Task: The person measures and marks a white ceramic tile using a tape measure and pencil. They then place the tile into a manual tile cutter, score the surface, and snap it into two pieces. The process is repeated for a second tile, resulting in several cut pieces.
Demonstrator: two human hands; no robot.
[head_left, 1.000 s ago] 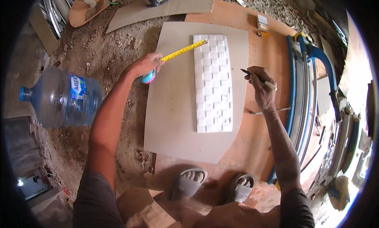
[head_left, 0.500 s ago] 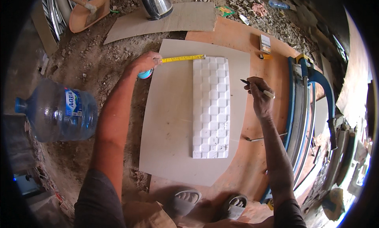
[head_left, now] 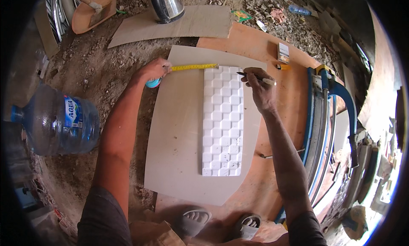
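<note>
A white tile with a raised block pattern (head_left: 222, 122) lies lengthwise on a large pale flat sheet (head_left: 179, 135). My left hand (head_left: 156, 71), at the sheet's far left edge, grips a turquoise tape measure (head_left: 153, 82). Its yellow blade (head_left: 191, 68) stretches right, and the metal tip rests over the tile's far edge. In my right hand (head_left: 260, 86) is a marker pen (head_left: 267, 81), held between thumb and fingers with its dark tip by the tile's far right corner. Whether the tip touches the tile I cannot tell.
A blue-railed tile cutter (head_left: 315, 131) stands on the right. A small box (head_left: 283, 53) and a yellow lighter (head_left: 283, 67) lie beyond my right hand. A kettle (head_left: 167, 7) stands on a board at the back; a large water bottle (head_left: 59, 120) lies at left. Sandals (head_left: 194, 220) are near.
My right hand has moved left and slightly away from me, bringing the pen to the tile's far right corner. My left hand still holds the tape measure across the sheet.
</note>
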